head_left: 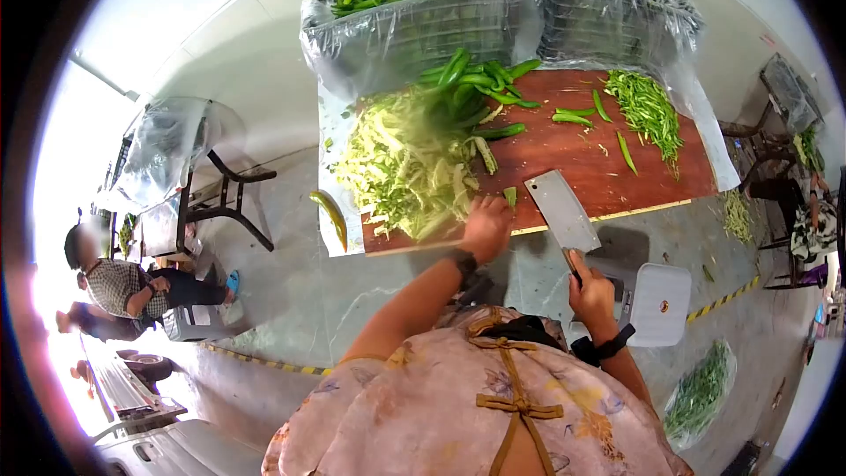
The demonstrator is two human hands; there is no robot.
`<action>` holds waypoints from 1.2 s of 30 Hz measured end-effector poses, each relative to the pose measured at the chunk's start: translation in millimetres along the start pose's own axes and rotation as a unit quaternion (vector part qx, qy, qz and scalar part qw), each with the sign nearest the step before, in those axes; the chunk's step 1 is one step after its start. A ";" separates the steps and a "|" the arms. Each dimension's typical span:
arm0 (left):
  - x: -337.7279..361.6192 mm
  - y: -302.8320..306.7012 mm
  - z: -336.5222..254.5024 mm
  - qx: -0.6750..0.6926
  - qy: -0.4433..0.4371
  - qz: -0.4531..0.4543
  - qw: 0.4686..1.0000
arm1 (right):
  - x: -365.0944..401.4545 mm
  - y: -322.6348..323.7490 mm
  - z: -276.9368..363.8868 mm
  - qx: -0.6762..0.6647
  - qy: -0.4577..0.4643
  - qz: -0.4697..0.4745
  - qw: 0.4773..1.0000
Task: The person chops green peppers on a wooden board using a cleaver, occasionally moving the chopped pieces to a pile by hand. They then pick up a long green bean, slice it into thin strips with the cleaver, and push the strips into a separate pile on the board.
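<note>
My right hand (591, 289) grips the handle of a steel cleaver (561, 210), whose blade lies over the near edge of a reddish wooden cutting board (582, 154). My left hand (486, 226) rests at the board's near edge against a big heap of pale shredded pepper strips (401, 167), next to a small green piece (510, 197). Whole green peppers (476, 88) are piled at the board's far side. A pile of thin green stems (650, 110) lies at the board's right end.
Two plastic-lined black crates stand behind the board, the left crate (414, 26) full of green peppers. A white stool (656, 300) sits below the cleaver. A bag of greens (701, 392) lies on the floor. A seated person (123, 286) is at left beside a folding table (189, 176).
</note>
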State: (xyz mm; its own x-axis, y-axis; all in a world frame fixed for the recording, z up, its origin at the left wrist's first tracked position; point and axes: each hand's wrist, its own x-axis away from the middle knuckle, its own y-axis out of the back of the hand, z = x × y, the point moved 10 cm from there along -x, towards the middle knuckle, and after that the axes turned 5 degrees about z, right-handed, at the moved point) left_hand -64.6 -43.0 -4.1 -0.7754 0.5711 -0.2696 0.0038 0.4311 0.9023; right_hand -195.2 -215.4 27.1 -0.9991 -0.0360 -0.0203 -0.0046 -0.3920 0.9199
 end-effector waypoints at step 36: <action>-10.2 8.0 -3.8 -0.051 0.047 -0.050 0.996 | 35.3 -9.4 4.8 0.017 -0.019 0.021 0.999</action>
State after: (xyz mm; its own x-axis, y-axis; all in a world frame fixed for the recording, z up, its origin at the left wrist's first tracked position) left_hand -59.0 -48.0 7.2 -0.8244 0.4590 -0.3312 -0.1363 0.4070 0.9032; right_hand -230.6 -208.6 19.6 -0.9993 -0.0167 0.0326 0.0364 -0.3593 0.9325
